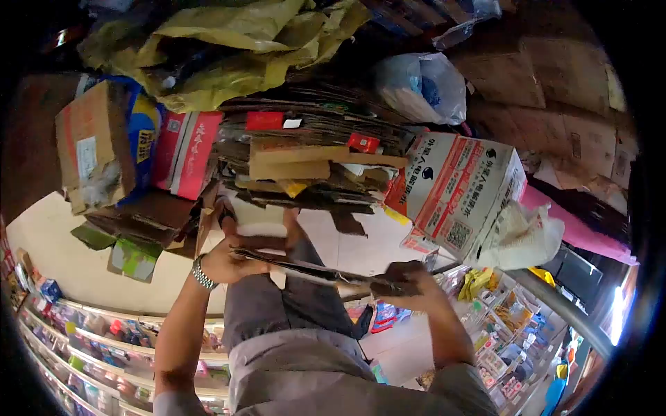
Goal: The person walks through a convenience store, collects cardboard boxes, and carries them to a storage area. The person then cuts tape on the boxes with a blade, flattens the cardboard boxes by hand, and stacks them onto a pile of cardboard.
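Observation:
Flattened cardboard [319, 272], seen nearly edge-on, stretches between my two hands in front of my waist. My left hand [232, 262], with a metal watch on the wrist, grips its left end. At the other end, my right hand [409, 286] is closed round the cardboard, its fingers in shadow. Beyond my hands lies a stack of flattened cardboard [298, 163] with a small red box [265, 120] and another red box [363, 143] on top.
A white and red carton [458, 194] stands right of the stack, beside a white plastic bag [524, 236]. Left are a brown box [97, 145] and a pink box [186, 154]. Yellow plastic sheeting [229, 41] lies at the far side. Shelves [97, 340] stand lower left.

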A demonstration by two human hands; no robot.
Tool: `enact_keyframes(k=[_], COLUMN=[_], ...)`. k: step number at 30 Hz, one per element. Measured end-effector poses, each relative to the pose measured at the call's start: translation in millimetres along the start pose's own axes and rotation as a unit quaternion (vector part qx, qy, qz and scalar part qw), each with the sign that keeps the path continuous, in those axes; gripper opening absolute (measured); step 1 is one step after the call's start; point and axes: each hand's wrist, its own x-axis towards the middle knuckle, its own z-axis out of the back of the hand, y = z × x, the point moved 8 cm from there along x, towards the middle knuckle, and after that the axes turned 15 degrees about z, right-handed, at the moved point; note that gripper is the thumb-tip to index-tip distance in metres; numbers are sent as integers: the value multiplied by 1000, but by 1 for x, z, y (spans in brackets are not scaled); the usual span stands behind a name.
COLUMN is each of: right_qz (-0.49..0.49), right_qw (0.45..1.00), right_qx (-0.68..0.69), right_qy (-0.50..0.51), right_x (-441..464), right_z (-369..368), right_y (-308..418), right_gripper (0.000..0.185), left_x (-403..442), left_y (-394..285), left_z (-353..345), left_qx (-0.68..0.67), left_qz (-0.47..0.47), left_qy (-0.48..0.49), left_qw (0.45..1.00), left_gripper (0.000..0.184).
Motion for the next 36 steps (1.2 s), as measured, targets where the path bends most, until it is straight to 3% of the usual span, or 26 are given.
enact_keyframes(k=[2,4,5,7,8,10,11,13,14,16,18,21,24,26,27,29,30,33,34,36], right_qz=[37,98,177,144,115,128,140,94,62,26,153,79,161,133,133,100,121,209,240,253], right_qw=[995,948,894,882,866,855,844,837,851,868,820,789,800,748,750,815,795,785,777,799], right_qx=[-17,-279,-402,-442,-481,-498,-516,-538,-520,-493,-543,-605,-573,-647,-645,-564,-587,-570,-566,-532], right_qy=[-97,-115,-89,-84,-80,-64,-48,-37,-44,-45,-96,-67,-82,-64,-62,-88,-96,-125,-137,-123], right_x=[-20,-19,-9,-1,4,24,32,41,52,74,102,149,208,231,230,235,237,257,266,294], right_z=[59,112,125,148,159,175,181,202,213,220,216,184,135,115,112,115,114,95,86,63], right_y=[-23,9,31,28,23,7,-4,-53,-69,-99,-98,-157,-115,-90,-94,-109,-98,-50,-35,-19], right_gripper=[36,38,40,41,41,41,41,44,44,44,41,49,58,60,60,63,65,72,74,71], left_x=[45,93,122,177,203,246,256,264,267,276,278,271,272,271,270,269,266,272,266,264], left_y=[-7,-22,-32,-41,-37,0,4,18,22,44,55,51,51,52,56,60,59,70,64,78], left_z=[15,46,60,87,96,114,113,112,111,115,122,120,121,121,119,123,124,129,126,128], left_qx=[85,152,185,389,388,557,554,615,596,582,568,543,529,512,511,490,490,523,535,497], left_qz=[-47,-13,20,-5,-5,227,228,326,352,390,425,426,382,405,408,378,330,344,383,382], left_qy=[-16,-103,-159,-301,-302,-259,-259,-223,-176,-166,-169,-178,-221,-208,-205,-222,-299,-248,-191,-202], left_qw=[995,983,970,871,871,756,758,682,700,694,684,701,725,728,728,753,749,740,729,753], left_gripper=[64,65,62,61,61,73,73,91,106,111,115,118,115,112,112,110,108,104,100,97])
